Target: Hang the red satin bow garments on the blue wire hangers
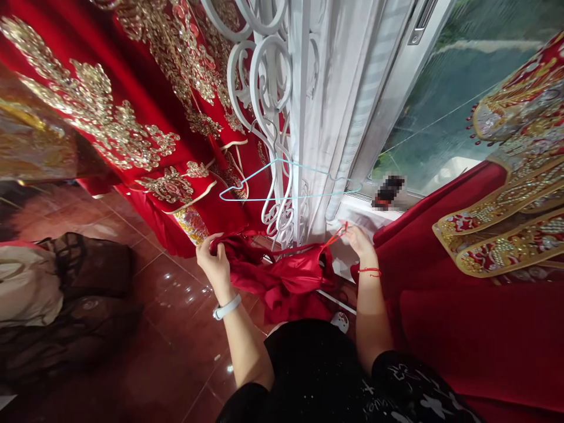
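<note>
Where the black sleeves met the bottom edge of the frame, both forearms reached up toward the centre, with a white wristband (227, 307) on the left and a red thread bracelet (370, 271) on the right. The left hand (214, 258) was clenched on a bunched edge of a red satin garment (293, 276), just left of centre. The right hand (359, 242) pinched the garment's thin strap (335, 235) between its fingertips, right of centre. The garment sagged between the two hands in a crumpled heap, low over the reddish tiled floor (167, 329). Held at both ends like that, it seemed to be drawn apart so that the strap could be told from the body.

Directly above it, an empty pale blue wire hanger (288, 182) hung by its hook from a white scrolled grille (264, 88), probably because the ironwork offered a ready rail within reach. At the lower left of the frame, dark mesh bags (83, 276) lay on the floor. Farther off, a red robe with gold embroidery (110, 106) filled the upper left. Another embroidered gown (484, 305) draped the right edge, and window glass (445, 100) showed at the upper right.
</note>
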Tool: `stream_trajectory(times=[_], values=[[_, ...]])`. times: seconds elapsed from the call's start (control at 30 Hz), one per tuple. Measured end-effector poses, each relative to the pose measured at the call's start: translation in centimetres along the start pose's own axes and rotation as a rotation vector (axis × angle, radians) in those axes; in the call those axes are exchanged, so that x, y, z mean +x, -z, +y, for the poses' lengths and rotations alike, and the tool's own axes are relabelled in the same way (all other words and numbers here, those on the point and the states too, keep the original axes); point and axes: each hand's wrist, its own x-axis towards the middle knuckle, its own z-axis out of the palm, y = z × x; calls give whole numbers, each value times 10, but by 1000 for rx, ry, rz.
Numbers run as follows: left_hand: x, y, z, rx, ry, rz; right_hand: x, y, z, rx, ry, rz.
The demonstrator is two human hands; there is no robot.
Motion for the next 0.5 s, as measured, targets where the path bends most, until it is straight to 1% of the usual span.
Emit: stream_trajectory(times=[0.07,0.1,0.17,0.27,0.37,0.43,0.5], values=[[3,7,-15,3,28,-23,1,2,-13,97,7,106],[5,10,-23,7,36,-44,1,1,-21,145,21,133],[8,15,-36,17,41,-94,1,-4,-39,255,61,137],[11,16,-48,30,36,-185,0,-21,-68,341,124,38],[10,9,-52,80,47,-270,2,-44,-89,305,153,-52],[7,3,-53,175,79,-278,4,-60,-97,266,162,-92],[4,0,-54,304,145,-248,7,-75,-101,234,167,-94]])
